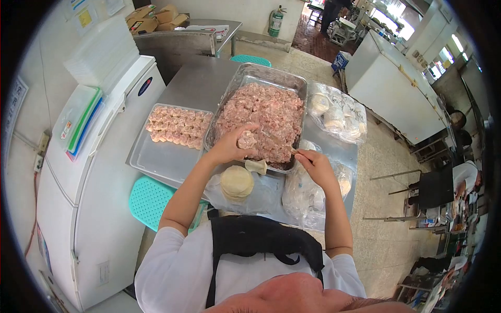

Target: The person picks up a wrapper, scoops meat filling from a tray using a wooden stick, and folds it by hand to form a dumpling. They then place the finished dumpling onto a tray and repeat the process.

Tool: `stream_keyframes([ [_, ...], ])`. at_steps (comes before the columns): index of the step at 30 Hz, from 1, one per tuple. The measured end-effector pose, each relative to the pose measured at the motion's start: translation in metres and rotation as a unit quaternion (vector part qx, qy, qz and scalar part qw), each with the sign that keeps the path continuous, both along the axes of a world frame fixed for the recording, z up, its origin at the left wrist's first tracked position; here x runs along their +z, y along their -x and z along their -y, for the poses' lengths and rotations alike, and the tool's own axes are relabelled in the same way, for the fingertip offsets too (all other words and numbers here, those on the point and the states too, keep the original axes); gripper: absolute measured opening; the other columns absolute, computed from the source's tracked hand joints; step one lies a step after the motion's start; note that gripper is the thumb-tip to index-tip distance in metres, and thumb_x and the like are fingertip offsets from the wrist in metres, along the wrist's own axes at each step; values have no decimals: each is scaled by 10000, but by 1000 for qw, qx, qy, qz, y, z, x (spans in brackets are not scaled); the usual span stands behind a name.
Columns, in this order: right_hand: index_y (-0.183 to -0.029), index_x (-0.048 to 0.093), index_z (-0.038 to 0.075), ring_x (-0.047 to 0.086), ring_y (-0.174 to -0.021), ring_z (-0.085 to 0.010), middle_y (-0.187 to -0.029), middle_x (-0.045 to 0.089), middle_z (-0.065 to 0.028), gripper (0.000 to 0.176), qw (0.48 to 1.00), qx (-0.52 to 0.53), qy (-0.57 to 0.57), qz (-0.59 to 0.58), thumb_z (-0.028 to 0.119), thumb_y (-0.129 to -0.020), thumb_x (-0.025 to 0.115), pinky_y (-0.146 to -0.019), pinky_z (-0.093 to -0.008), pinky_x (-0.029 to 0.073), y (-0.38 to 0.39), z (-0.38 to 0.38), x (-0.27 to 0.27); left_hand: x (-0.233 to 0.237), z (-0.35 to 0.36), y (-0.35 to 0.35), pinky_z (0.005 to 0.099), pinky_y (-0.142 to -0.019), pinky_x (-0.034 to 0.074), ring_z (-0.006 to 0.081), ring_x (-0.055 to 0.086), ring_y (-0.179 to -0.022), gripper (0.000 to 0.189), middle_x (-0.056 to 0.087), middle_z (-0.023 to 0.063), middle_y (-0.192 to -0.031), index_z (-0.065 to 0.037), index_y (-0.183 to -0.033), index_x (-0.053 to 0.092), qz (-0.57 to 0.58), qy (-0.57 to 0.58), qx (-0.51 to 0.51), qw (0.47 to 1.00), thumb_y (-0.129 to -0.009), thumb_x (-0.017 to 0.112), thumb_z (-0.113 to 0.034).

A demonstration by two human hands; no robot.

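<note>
My left hand (pixel 232 145) curls around a dumpling (pixel 247 140) topped with minced meat, above the near left side of a deep metal pan. In my right hand (pixel 317 166) is the handle of a thin flat spatula (pixel 272 137); its blade lies over the meat. Minced meat (pixel 263 107) fills much of the metal pan (pixel 301 83). Below my left hand sits a stack of round dough wrappers (pixel 236 182) on plastic, with a curled pale piece (pixel 256 166) beside it. To the left, rows of filled dumplings (pixel 176 126) occupy the far part of a tray (pixel 162 160).
Bagged dough pieces (pixel 336 112) lie right of the pan, and another plastic bag (pixel 303 195) is near my right forearm. A white freezer (pixel 104 172) stands at left. Turquoise stools (pixel 148 201) show under the metal table (pixel 195 78). Other people are farther off.
</note>
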State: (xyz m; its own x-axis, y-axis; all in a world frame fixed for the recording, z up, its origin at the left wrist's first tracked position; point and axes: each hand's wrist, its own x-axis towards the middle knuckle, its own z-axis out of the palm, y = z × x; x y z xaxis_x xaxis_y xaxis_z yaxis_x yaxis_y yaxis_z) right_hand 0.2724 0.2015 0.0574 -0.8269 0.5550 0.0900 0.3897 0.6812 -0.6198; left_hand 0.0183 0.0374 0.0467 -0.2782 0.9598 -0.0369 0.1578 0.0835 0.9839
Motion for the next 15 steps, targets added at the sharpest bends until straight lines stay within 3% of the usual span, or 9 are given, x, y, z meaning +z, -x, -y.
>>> stream_keyframes([
  [1,-1108,676,19,667,-948,-290,-1032,693,-177,329,993,32,93,-56,289,-930,616,-837,-336,504,0,3,6,3,-1,-4,363,-911,473,268,622,-997,530,604,159,-1180,-62,-1188,606,-89,-49,2,995,-737,805,-258],
  [2,-1108,676,19,667,-948,-290,-1032,693,-177,329,993,35,94,-56,289,-930,616,-837,-336,504,4,9,9,4,-2,-7,364,-883,474,239,624,-968,441,655,116,-1086,-84,-1142,634,-179,-96,3,979,-748,793,-202],
  [4,-1149,652,-3,660,-998,-250,-1093,684,-182,357,987,110,113,-20,282,-935,623,-886,-312,482,10,24,10,2,-6,-2,361,-880,475,246,625,-968,414,658,120,-1066,-73,-1099,642,-220,-104,-36,969,-742,796,-217],
  [5,-1119,674,37,671,-906,-268,-992,697,-156,316,988,124,79,-48,283,-928,626,-822,-326,509,9,18,-6,1,-7,-2,359,-878,476,253,627,-968,391,661,124,-1046,-63,-1057,649,-261,-113,-77,955,-737,798,-231],
  [6,-1119,674,37,671,-906,-268,-992,697,-156,316,988,125,79,-47,283,-928,626,-822,-326,509,6,15,5,0,-7,-5,359,-878,476,253,627,-968,391,661,124,-1046,-63,-1057,649,-261,-113,-76,956,-737,798,-231],
  [8,-1069,692,80,655,-786,-292,-855,668,-123,266,990,60,-119,36,284,-907,638,-713,-361,520,4,11,38,-2,-6,-9,359,-884,473,276,627,-973,394,660,138,-1015,-41,-995,645,-267,-67,-14,961,-731,804,-287],
  [9,-1069,692,80,655,-786,-292,-855,668,-123,266,990,62,-120,34,284,-907,638,-713,-361,520,4,16,38,-1,-6,-9,359,-884,473,276,627,-973,394,660,138,-1015,-41,-995,645,-269,-67,-12,961,-731,804,-287],
  [11,-1025,694,137,624,-691,-314,-752,599,-99,212,981,57,-154,-102,289,-889,637,-599,-415,494,2,34,35,-1,-3,-10,360,-890,472,275,626,-985,451,660,138,-1023,-30,-1013,639,-227,-45,-4,973,-724,807,-333],
  [15,-1040,690,147,634,-708,-305,-784,616,-106,205,976,74,-200,-48,280,-895,632,-601,-404,494,1,28,35,-5,-4,-7,361,-901,472,268,629,-1009,463,664,140,-1036,-34,-1022,640,-232,-16,-19,972,-719,812,-340],
])
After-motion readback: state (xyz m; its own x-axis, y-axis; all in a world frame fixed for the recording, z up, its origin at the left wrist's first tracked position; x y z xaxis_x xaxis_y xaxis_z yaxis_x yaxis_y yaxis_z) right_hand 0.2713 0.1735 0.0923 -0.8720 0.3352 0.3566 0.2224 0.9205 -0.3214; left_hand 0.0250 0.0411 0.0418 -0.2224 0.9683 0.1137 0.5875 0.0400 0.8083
